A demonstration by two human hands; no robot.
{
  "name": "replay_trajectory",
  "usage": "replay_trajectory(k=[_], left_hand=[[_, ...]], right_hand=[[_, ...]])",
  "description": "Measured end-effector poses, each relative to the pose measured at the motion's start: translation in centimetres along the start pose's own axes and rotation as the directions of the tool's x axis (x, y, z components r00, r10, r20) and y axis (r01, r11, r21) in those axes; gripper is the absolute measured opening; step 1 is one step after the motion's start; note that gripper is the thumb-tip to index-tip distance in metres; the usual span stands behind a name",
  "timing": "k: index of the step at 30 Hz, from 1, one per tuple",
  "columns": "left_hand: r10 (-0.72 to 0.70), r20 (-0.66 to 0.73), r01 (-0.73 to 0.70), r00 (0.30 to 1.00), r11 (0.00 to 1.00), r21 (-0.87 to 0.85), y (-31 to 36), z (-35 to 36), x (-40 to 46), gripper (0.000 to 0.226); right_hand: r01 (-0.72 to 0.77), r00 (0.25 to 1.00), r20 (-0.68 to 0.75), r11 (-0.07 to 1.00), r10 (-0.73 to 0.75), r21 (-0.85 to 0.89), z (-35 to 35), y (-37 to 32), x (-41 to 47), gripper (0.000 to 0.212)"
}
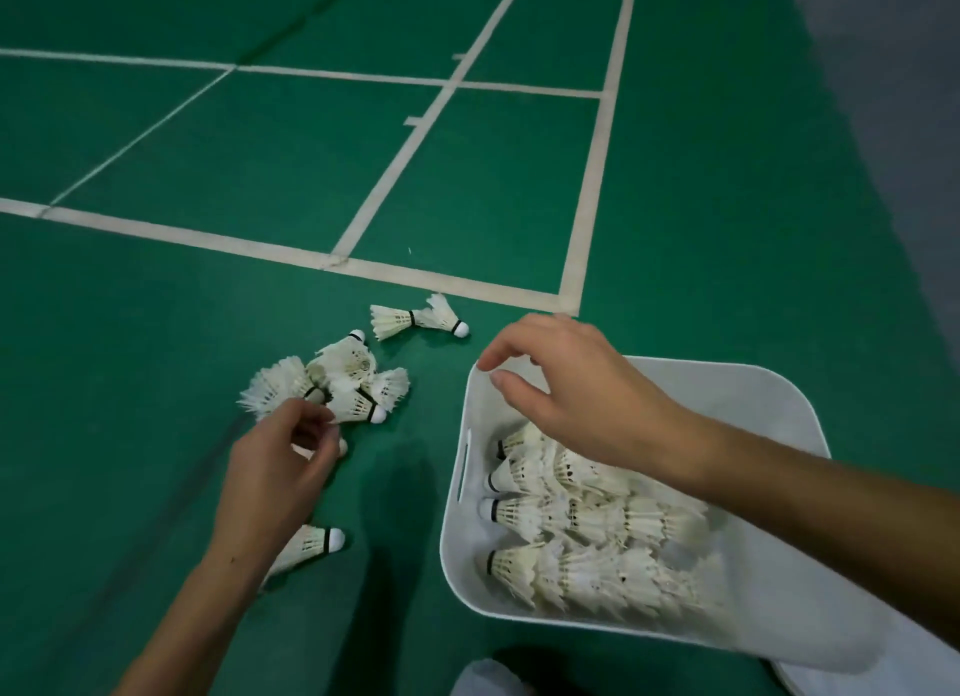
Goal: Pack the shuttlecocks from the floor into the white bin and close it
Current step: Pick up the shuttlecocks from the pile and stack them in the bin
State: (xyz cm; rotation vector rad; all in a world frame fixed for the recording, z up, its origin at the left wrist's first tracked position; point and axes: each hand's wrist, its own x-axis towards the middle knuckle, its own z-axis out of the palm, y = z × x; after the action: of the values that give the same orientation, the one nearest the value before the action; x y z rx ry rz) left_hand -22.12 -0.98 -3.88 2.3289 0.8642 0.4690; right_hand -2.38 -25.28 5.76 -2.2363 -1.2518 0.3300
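The white bin [769,399] stands on the green floor at the right, holding several rows of stacked white shuttlecocks [576,529]. My right hand [566,389] hovers over the bin's far left corner with relaxed, spread fingers, holding nothing. A cluster of loose shuttlecocks [343,383] lies on the floor to the left. My left hand [275,477] reaches into the near edge of that cluster, its fingers curled; a shuttlecock partly shows beneath them, and whether it is pinched I cannot tell. Two more shuttlecocks [415,319] lie further off, and one shuttlecock [311,542] lies under my left wrist.
White court lines [587,202] cross the green floor beyond the shuttlecocks. A grey wall or curtain [893,98] runs along the far right. Something pale, perhaps the bin's lid [810,680], shows at the bottom right under the bin.
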Motion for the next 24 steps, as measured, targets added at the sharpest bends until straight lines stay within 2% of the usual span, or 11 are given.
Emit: replay_trajectory(k=[2, 5, 7, 9, 11, 14, 17, 19, 22, 24], left_hand=[[0.032, 0.032, -0.036, 0.999, 0.988, 0.148, -0.4, -0.1, 2.4, 0.021], [0.100, 0.156, -0.153, 0.983, 0.915, 0.374, -0.8, 1.0, 5.8, 0.039], [0.063, 0.233, -0.171, 0.971, 0.860, 0.480, -1.2, 2.5, 7.4, 0.055], [-0.031, 0.269, -0.113, 0.963, 0.856, 0.504, -1.5, 3.9, 8.7, 0.067], [-0.076, 0.250, -0.063, 0.965, 0.860, 0.507, -1.8, 4.8, 9.9, 0.065], [-0.061, 0.211, -0.085, 0.976, 0.783, 0.616, -2.2, 5.8, 11.2, 0.051], [-0.086, 0.145, -0.017, 0.986, 0.804, 0.595, -2.7, 6.2, 11.7, 0.029], [-0.095, 0.099, 0.028, 0.991, 0.845, 0.534, -3.2, 6.6, 12.0, 0.018], [-0.104, 0.099, 0.050, 0.990, 0.898, 0.437, -3.6, 6.9, 12.6, 0.014], [-0.132, 0.128, 0.077, 0.983, 0.929, 0.363, -3.5, 7.0, 12.7, 0.013]], right_hand=[[0.027, 0.998, 0.062, 1.000, -0.027, -0.007, 0.0, -0.6, 3.0, 0.018], [0.018, 0.983, 0.181, 1.000, -0.020, 0.017, 0.9, -1.4, 7.4, 0.017], [0.005, 0.962, 0.274, 1.000, -0.002, -0.012, 2.3, -1.8, 10.4, 0.019], [-0.043, 0.921, 0.384, 0.997, 0.062, -0.057, 4.7, -1.8, 13.6, 0.021], [-0.116, 0.867, 0.475, 0.989, 0.148, -0.097, 7.4, -1.7, 16.5, 0.022], [-0.219, 0.788, 0.574, 0.973, 0.223, -0.078, 10.8, -1.1, 19.5, 0.030], [-0.321, 0.702, 0.651, 0.944, 0.289, -0.073, 13.1, -0.5, 20.5, 0.036], [-0.464, 0.655, 0.670, 0.886, 0.351, -0.011, 14.6, -0.1, 21.0, 0.038], [-0.608, 0.621, 0.692, 0.783, 0.368, 0.129, 15.2, 0.4, 21.2, 0.039], [-0.654, 0.619, 0.688, 0.734, 0.380, 0.184, 15.0, 0.7, 21.0, 0.037]])
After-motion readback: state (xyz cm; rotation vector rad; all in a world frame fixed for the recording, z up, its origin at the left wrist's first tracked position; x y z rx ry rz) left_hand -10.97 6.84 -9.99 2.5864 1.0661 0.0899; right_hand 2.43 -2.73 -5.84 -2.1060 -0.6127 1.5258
